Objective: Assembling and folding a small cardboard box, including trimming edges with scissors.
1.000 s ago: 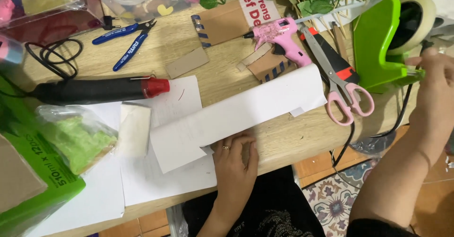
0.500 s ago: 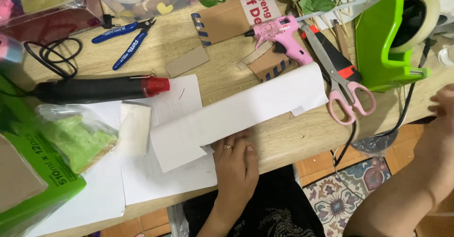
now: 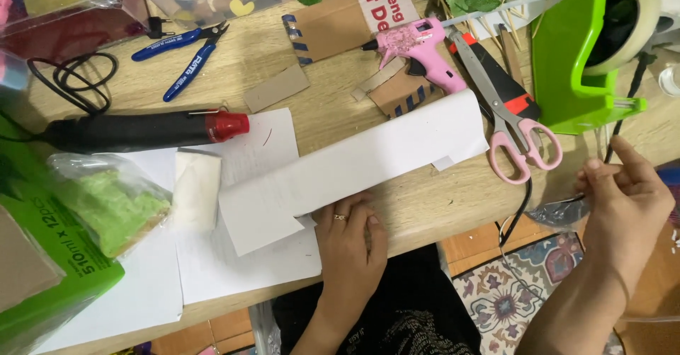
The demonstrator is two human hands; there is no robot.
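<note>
In the head view, a long white paper sheet (image 3: 354, 174), folded or curled into a flat band, lies slantwise across the wooden tabletop (image 3: 432, 203). The left hand (image 3: 350, 245) rests flat on the near edge of the paper sheet, its fingers (image 3: 340, 217) spread and pressing down rather than gripping; a ring shows on one of them. The paper sheet runs away from these fingers up toward the pink scissors (image 3: 513, 135), whose handles lie just beside its far end.

The right hand (image 3: 627, 199) hovers off the tabletop edge, well apart from the paper sheet, below the green tape dispenser (image 3: 574, 65). Its fingers (image 3: 602, 174) are pinched together, apparently on a small clear strip, though it is too faint to tell for sure.

Beyond the paper sheet lie a pink glue gun (image 3: 418, 50) and pieces of cardboard (image 3: 333, 26). To the far side of its other end lies a black tool with a red tip (image 3: 142, 130), with blue pliers (image 3: 188, 54) farther back. More white sheets (image 3: 234, 270) lie under the paper sheet, near a bag of green moss (image 3: 106, 203).
</note>
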